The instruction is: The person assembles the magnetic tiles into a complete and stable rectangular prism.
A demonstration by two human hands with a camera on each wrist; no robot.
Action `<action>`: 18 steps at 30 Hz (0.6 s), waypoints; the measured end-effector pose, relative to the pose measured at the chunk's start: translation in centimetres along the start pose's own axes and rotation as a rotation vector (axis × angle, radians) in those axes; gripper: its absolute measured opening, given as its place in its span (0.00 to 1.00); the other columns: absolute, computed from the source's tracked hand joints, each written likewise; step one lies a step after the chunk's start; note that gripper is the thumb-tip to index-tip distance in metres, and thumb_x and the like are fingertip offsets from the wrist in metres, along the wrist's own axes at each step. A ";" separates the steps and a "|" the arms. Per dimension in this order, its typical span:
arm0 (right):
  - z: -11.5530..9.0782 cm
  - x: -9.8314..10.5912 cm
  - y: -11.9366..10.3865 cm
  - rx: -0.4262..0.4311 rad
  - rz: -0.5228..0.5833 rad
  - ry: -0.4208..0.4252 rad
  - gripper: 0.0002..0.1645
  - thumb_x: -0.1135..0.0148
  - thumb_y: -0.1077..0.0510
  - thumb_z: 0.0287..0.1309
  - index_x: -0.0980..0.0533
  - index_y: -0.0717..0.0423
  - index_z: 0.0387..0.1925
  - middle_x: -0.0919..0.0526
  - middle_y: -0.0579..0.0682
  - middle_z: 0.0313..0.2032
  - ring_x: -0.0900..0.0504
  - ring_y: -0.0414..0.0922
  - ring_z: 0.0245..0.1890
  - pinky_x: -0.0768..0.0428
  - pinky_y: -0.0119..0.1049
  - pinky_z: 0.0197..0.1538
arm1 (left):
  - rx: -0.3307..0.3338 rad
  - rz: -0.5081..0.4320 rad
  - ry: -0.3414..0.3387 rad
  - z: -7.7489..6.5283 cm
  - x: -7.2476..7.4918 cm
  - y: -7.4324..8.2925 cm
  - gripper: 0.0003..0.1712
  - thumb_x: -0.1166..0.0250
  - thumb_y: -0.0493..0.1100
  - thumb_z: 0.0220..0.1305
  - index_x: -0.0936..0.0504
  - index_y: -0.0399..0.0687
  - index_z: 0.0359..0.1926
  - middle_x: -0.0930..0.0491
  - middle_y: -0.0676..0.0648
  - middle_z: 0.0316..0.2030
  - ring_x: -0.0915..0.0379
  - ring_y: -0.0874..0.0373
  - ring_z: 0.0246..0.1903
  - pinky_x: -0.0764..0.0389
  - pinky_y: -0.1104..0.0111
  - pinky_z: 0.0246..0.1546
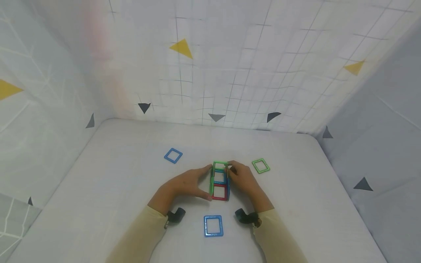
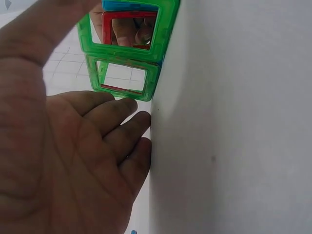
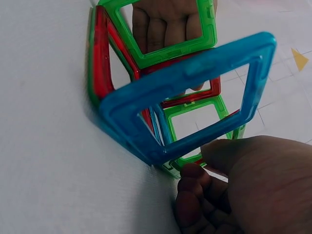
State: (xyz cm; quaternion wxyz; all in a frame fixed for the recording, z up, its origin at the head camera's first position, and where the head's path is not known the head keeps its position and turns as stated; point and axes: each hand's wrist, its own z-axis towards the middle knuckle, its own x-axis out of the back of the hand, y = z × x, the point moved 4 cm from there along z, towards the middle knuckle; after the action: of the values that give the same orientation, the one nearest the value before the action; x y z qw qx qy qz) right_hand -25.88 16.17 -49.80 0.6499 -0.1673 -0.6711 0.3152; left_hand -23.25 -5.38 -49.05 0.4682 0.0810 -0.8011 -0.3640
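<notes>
A small structure of square magnetic tiles, with green, red and blue frames, stands in the middle of the table. Its green side tile (image 2: 127,53) faces my left hand (image 1: 185,182), whose thumb and fingers are spread along that side, fingertips right at the tiles. On the other side my right hand (image 1: 243,178) has thumb and curled fingers pinching the edge of a magnetic tile near the far end. A blue tile (image 3: 187,73) stands tilted outward at the near right. The red tile (image 1: 219,192) lies at the near end of the floor.
Loose tiles lie around the structure: a blue one (image 1: 173,155) at the far left, a green one (image 1: 261,166) to the right and another blue tile (image 1: 213,226) nearer, between the forearms. A white cloth wall (image 1: 213,65) rises behind the table.
</notes>
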 end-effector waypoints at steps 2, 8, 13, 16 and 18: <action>0.0 0.0 0.0 0.005 0.003 0.002 0.13 0.39 0.54 0.68 0.21 0.50 0.52 0.16 0.45 0.30 0.22 0.42 0.30 0.20 0.39 0.37 | -0.003 0.005 -0.001 0.1 0.0 0.0 0.72 0.24 0.74 0.36 0.53 0.68 0.79 0.50 0.58 0.78 0.58 0.56 0.78 0.46 0.51 0.75; 0.0 0.0 0.0 -0.017 0.004 -0.008 0.14 0.39 0.53 0.68 0.21 0.49 0.53 0.15 0.45 0.34 0.21 0.42 0.33 0.18 0.41 0.41 | -0.014 0.019 0.002 0.3 -0.2 0.1 0.72 0.23 0.73 0.37 0.53 0.65 0.79 0.50 0.58 0.78 0.57 0.56 0.77 0.45 0.52 0.75; 0.0 0.0 0.0 -0.027 0.007 -0.016 0.14 0.40 0.51 0.69 0.21 0.47 0.53 0.14 0.46 0.37 0.19 0.43 0.37 0.17 0.45 0.46 | -0.013 0.027 0.018 0.3 -0.3 0.3 0.72 0.23 0.72 0.37 0.52 0.63 0.79 0.48 0.57 0.77 0.56 0.56 0.77 0.44 0.52 0.75; 0.0 0.0 0.1 -0.027 0.006 -0.018 0.14 0.40 0.51 0.69 0.21 0.47 0.53 0.14 0.46 0.38 0.19 0.43 0.38 0.17 0.45 0.47 | -0.009 0.030 0.021 0.3 -0.3 0.3 0.70 0.23 0.71 0.39 0.51 0.63 0.79 0.48 0.57 0.77 0.55 0.56 0.77 0.44 0.53 0.74; 0.0 0.1 0.2 -0.031 0.005 -0.018 0.14 0.40 0.51 0.69 0.21 0.47 0.53 0.14 0.46 0.38 0.19 0.43 0.38 0.17 0.44 0.47 | -0.007 0.021 0.023 0.2 -0.3 0.2 0.68 0.23 0.70 0.41 0.51 0.64 0.79 0.47 0.57 0.77 0.54 0.56 0.77 0.43 0.53 0.74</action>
State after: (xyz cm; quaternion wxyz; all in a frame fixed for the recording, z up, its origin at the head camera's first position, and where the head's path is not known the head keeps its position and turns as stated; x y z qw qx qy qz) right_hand -25.90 16.38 -49.84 0.6405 -0.1762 -0.6810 0.3080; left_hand -23.25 -4.97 -49.15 0.4815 0.0753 -0.7951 -0.3611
